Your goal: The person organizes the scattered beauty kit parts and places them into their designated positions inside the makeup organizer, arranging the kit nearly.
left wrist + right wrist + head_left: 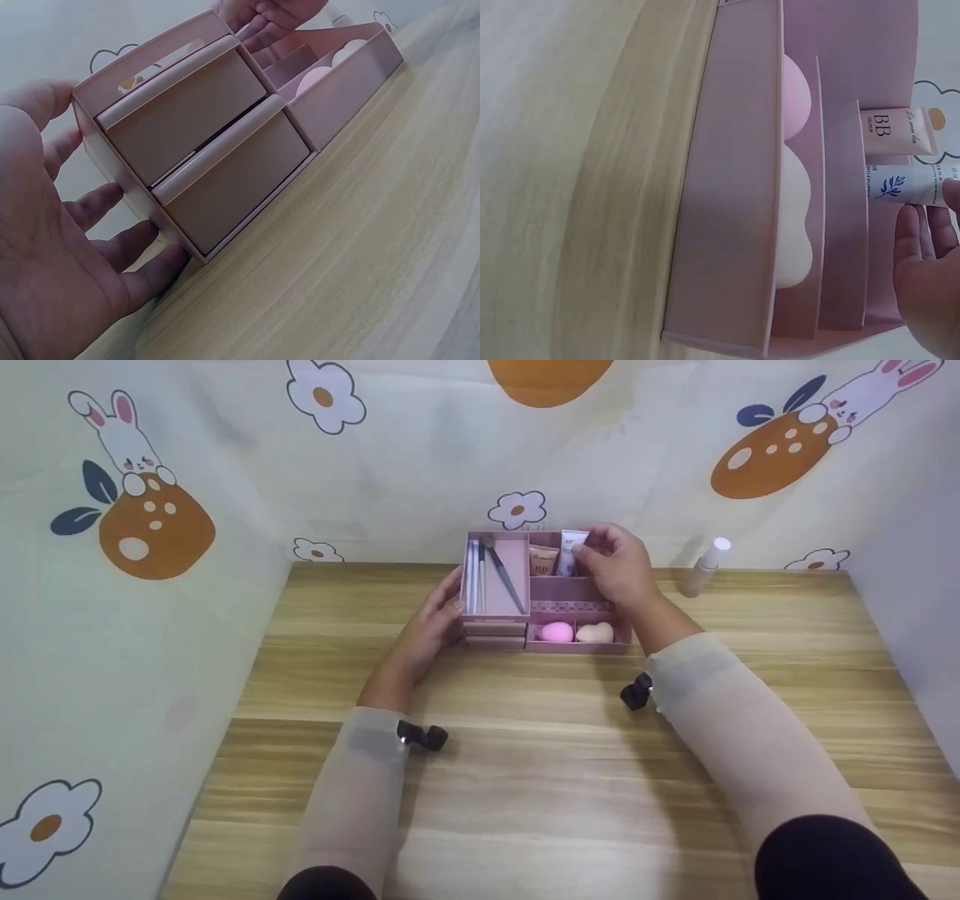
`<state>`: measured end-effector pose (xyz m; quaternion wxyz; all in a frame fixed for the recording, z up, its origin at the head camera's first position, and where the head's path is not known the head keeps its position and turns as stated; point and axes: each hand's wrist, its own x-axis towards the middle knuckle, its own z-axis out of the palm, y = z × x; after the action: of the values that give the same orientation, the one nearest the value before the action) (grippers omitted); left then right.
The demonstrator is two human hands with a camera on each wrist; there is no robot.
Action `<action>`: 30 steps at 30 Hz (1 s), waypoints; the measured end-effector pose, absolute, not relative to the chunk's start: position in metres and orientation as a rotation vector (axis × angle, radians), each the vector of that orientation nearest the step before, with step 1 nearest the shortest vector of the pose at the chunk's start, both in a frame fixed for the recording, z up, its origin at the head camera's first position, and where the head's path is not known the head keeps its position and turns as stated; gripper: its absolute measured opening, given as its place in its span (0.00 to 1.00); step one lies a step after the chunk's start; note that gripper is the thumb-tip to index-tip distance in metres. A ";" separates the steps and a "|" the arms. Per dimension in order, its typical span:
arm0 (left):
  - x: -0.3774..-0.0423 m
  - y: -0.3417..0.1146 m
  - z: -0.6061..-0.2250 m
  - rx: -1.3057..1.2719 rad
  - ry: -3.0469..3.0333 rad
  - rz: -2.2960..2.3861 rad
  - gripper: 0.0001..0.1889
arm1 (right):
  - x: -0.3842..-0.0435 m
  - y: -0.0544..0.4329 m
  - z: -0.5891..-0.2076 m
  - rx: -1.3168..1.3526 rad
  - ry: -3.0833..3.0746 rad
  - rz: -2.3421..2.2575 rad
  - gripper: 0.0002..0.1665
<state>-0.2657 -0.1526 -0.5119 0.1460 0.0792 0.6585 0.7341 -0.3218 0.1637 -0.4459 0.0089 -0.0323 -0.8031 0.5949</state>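
A pink desk organizer (495, 619) stands against the back wall, with two drawers at its lower left. My right hand (625, 568) pinches a white tube (906, 184) with a blue leaf print, upright in the back right compartment. Beside it leans a peach BB cream tube (896, 131). The left hand (75, 217) rests its outstretched fingers against the organizer's left side, with the thumb at the upper edge. Makeup brushes (504, 577) lie in the top left tray. In the front right compartments sit a pink makeup sponge (556, 631) and a beige one (595, 632).
A small bottle with a white cap (706, 567) stands on the wooden table (525, 780), to the right of the organizer. Behind the table rises a wall covering (420, 457) printed with rabbits and flowers.
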 end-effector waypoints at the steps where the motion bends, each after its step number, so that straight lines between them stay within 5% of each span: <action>1: -0.266 -0.153 -0.512 0.228 1.894 2.116 0.31 | -0.322 0.163 -0.447 -0.101 -2.514 1.860 0.15; 30: -0.266 -0.152 -0.512 0.254 1.869 2.143 0.30 | -0.309 0.182 -0.442 -0.101 -2.389 1.942 0.23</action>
<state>-0.2662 -0.1524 -0.5117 0.1427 0.0880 0.6479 0.7431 -0.3090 0.1820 -0.4422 0.0304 -0.0329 -0.7752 0.6302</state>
